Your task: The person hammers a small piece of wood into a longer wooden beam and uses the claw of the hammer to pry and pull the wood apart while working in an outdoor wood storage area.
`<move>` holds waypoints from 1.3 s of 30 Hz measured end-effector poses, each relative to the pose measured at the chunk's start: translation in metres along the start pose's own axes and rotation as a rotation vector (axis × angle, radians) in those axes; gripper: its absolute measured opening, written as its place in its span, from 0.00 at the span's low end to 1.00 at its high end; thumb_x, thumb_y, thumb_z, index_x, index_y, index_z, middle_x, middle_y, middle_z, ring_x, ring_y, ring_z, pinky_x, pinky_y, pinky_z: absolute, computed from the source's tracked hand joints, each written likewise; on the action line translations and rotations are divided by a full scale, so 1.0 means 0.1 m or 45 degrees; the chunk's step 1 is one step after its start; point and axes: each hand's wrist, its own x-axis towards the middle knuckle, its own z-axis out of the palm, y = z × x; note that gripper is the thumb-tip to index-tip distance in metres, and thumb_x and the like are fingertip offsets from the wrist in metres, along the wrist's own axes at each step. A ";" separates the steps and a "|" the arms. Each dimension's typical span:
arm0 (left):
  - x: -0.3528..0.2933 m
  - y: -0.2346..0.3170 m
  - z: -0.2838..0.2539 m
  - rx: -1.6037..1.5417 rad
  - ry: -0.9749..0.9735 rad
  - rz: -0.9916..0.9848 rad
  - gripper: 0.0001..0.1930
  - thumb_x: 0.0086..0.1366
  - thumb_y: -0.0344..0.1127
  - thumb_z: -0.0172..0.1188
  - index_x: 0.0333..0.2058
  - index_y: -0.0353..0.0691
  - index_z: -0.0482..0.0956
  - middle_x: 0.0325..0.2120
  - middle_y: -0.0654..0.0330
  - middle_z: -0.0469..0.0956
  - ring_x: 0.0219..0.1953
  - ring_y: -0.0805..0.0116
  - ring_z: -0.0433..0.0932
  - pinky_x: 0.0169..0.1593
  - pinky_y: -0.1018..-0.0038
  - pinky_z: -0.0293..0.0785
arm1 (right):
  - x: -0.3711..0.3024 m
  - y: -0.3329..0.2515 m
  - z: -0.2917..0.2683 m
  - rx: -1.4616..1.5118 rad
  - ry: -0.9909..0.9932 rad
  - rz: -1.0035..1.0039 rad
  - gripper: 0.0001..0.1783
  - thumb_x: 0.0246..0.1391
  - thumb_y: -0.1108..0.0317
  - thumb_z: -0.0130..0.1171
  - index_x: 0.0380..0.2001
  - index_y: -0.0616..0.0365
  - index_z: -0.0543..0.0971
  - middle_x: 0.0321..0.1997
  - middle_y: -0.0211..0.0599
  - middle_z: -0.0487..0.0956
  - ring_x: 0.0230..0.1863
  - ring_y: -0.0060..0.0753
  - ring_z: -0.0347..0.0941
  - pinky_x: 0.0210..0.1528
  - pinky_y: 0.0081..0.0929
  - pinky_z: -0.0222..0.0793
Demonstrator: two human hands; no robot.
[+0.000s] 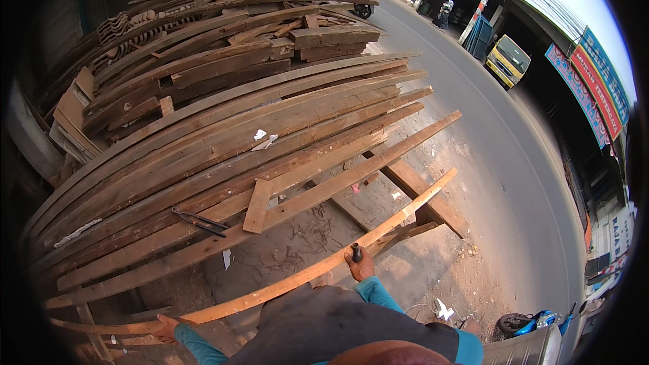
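Observation:
A long, light-brown wooden plank (297, 285) runs across in front of me, from the lower left up toward the right. My left hand (164, 329) grips it close to its left end. Farther along, my right hand (363, 268) is closed around a dark, round-ended tool (356, 251) at the plank's edge; the rest of that tool is hidden by the hand. On the neighbouring timbers lie pincers (198, 220) with dark handles. A short wood offcut (257, 205) rests across two of these timbers.
Many long timbers (223, 142) lie side by side beyond the plank, with stacked beams (230, 64) behind. A crossbeam (419, 192) supports the right end. Nails and scraps (312, 230) litter the ground. A road (500, 182) passes at right, with a yellow truck (508, 61) and a blue motorbike (537, 323).

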 end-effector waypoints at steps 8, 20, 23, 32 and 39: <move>-0.24 -0.47 0.40 -1.214 -0.699 -0.603 0.45 0.60 0.65 0.60 0.67 0.39 0.61 0.62 0.49 0.68 0.61 0.49 0.70 0.62 0.49 0.68 | 0.08 0.31 0.17 0.055 0.127 -0.027 0.25 0.53 0.54 0.68 0.50 0.55 0.75 0.42 0.53 0.81 0.47 0.55 0.78 0.49 0.44 0.72; -0.48 -0.66 0.58 -1.825 -1.033 -0.837 0.53 0.56 0.76 0.55 0.69 0.43 0.57 0.59 0.48 0.72 0.56 0.48 0.75 0.60 0.48 0.71 | 0.00 0.19 0.23 0.069 0.117 -0.019 0.28 0.51 0.60 0.70 0.52 0.58 0.75 0.47 0.47 0.80 0.49 0.46 0.77 0.53 0.39 0.70; -0.63 -0.67 0.48 -1.944 -1.119 -0.905 0.52 0.57 0.78 0.51 0.69 0.46 0.58 0.53 0.48 0.77 0.52 0.48 0.78 0.58 0.47 0.73 | 0.03 0.42 0.27 0.143 0.139 -0.108 0.27 0.51 0.62 0.70 0.53 0.58 0.75 0.47 0.46 0.79 0.48 0.45 0.77 0.53 0.38 0.71; -0.57 -0.41 0.43 -1.919 -1.188 -1.116 0.46 0.61 0.76 0.47 0.66 0.48 0.64 0.58 0.47 0.72 0.51 0.48 0.78 0.55 0.49 0.76 | 0.07 0.44 0.21 0.197 0.111 -0.039 0.28 0.51 0.64 0.71 0.55 0.55 0.76 0.43 0.43 0.80 0.45 0.43 0.78 0.52 0.35 0.72; -0.75 -0.46 0.05 -1.627 -1.135 -0.909 0.46 0.60 0.71 0.56 0.62 0.36 0.68 0.55 0.45 0.72 0.51 0.48 0.78 0.51 0.55 0.80 | 0.12 0.11 0.04 0.101 -0.003 -0.050 0.27 0.53 0.63 0.70 0.52 0.66 0.76 0.45 0.47 0.81 0.46 0.36 0.77 0.55 0.33 0.70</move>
